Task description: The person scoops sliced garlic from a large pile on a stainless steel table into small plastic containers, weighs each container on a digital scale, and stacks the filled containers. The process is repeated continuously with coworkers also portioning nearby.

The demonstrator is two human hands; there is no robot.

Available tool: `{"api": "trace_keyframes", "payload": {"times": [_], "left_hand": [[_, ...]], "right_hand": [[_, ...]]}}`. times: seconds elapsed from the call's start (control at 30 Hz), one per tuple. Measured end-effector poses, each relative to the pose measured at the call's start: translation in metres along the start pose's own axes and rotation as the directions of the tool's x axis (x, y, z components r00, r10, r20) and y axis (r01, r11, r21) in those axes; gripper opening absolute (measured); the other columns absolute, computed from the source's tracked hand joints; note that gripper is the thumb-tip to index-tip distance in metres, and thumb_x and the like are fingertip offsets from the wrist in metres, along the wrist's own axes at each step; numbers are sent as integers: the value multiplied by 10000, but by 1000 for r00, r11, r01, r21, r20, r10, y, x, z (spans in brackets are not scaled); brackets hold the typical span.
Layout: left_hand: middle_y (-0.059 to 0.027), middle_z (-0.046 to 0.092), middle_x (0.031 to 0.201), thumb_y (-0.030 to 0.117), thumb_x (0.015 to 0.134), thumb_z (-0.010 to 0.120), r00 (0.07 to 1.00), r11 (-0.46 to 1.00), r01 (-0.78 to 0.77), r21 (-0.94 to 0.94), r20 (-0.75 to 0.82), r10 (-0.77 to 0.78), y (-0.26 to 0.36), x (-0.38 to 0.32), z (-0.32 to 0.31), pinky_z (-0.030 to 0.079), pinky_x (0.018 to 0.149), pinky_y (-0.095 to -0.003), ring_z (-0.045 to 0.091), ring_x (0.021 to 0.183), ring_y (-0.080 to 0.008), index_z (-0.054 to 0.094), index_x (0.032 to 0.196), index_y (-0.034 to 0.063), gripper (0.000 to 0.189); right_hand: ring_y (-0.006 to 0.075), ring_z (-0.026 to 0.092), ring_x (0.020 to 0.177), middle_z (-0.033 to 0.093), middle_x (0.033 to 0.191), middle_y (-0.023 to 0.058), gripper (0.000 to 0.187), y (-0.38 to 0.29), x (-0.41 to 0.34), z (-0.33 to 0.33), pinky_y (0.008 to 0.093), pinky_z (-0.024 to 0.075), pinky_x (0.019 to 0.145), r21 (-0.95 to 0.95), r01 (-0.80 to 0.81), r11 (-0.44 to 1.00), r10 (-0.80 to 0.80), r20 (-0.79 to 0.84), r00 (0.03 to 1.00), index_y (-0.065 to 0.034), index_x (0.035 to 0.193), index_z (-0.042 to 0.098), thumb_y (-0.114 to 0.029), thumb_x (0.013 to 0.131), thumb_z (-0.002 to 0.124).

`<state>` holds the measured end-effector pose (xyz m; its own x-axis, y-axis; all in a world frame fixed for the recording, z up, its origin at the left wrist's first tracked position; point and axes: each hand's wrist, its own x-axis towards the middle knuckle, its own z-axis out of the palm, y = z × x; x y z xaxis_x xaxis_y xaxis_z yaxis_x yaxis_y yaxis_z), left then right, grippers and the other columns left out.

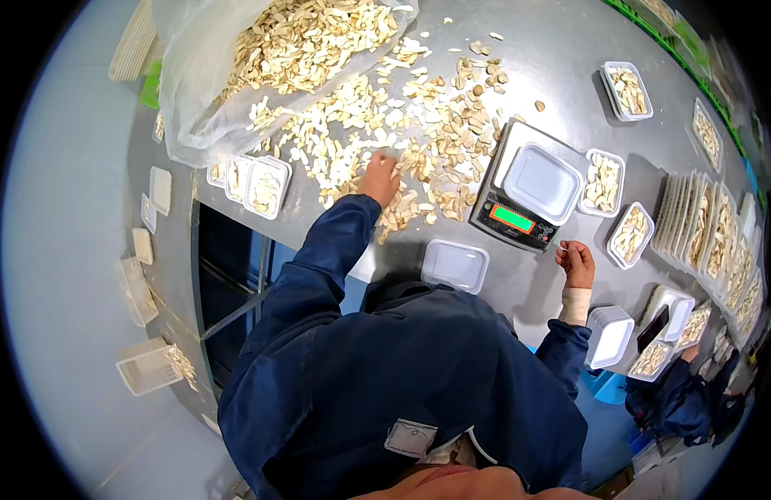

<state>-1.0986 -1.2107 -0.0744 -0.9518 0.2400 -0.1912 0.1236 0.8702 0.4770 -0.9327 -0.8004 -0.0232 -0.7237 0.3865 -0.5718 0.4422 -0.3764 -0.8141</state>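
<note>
My left hand (380, 178) reaches into loose pale slices (342, 125), perhaps dried mushroom, spread on the metal table; its fingertips are partly hidden, so its hold is unclear. My right hand (575, 261) is beside the near right corner of a digital scale (513, 215), thumb and fingers pinched together near a small pale bit that I cannot make out. An empty-looking white plastic tray (543, 181) rests on the scale, whose display glows green. Close before my body lies another white tray (455, 265). Filled trays (602, 182) (630, 235) are right of the scale.
A large clear plastic bag (198, 119) of slices lies open at the upper left, near filled trays (265, 187). Rows of stacked trays (692, 219) line the right side. Nested white trays (610, 337) and a dark phone-like object (653, 329) are lower right, near another person (679, 400).
</note>
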Motion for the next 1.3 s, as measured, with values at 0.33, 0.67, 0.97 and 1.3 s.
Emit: {"api": "trace_keyframes", "payload": {"times": [0.33, 0.67, 0.97, 1.3], "left_hand": [[-179, 375, 1064, 157, 656, 616, 999, 995, -19, 95, -28, 21, 8, -10, 0, 390, 811, -361, 416, 972, -330, 489, 1053, 77, 424], [-154, 428, 949, 19, 716, 502, 996, 974, -11, -228, -90, -10, -3, -36, -3, 402, 755, -344, 469, 855, -300, 529, 972, 58, 261], [-197, 399, 1030, 116, 641, 653, 999, 995, -52, -85, -20, 50, 25, -59, 30, 367, 818, -376, 424, 949, -345, 515, 959, 25, 358], [-107, 479, 888, 94, 686, 617, 967, 916, 177, -359, -110, -230, 3, -46, 3, 362, 804, -321, 462, 883, -254, 540, 891, 46, 224]], "right_hand": [[117, 531, 656, 575, 837, 74, 145, 15, -15, -6, 233, 466, 600, -5, -73, 997, 72, -36, 997, -20, 877, 515, -157, 832, 498], [117, 532, 641, 576, 824, 76, 138, 44, -13, -21, 228, 465, 580, -6, -129, 992, 129, -39, 991, -18, 859, 517, -151, 833, 495], [136, 557, 642, 584, 807, 78, 147, 74, -16, -24, 234, 469, 568, -73, -177, 981, 177, -9, 984, -14, 874, 528, -150, 827, 494], [163, 573, 615, 585, 762, 83, 117, 107, -14, -34, 269, 492, 558, -23, -260, 965, 259, -46, 965, -19, 856, 519, -123, 812, 491]]}}
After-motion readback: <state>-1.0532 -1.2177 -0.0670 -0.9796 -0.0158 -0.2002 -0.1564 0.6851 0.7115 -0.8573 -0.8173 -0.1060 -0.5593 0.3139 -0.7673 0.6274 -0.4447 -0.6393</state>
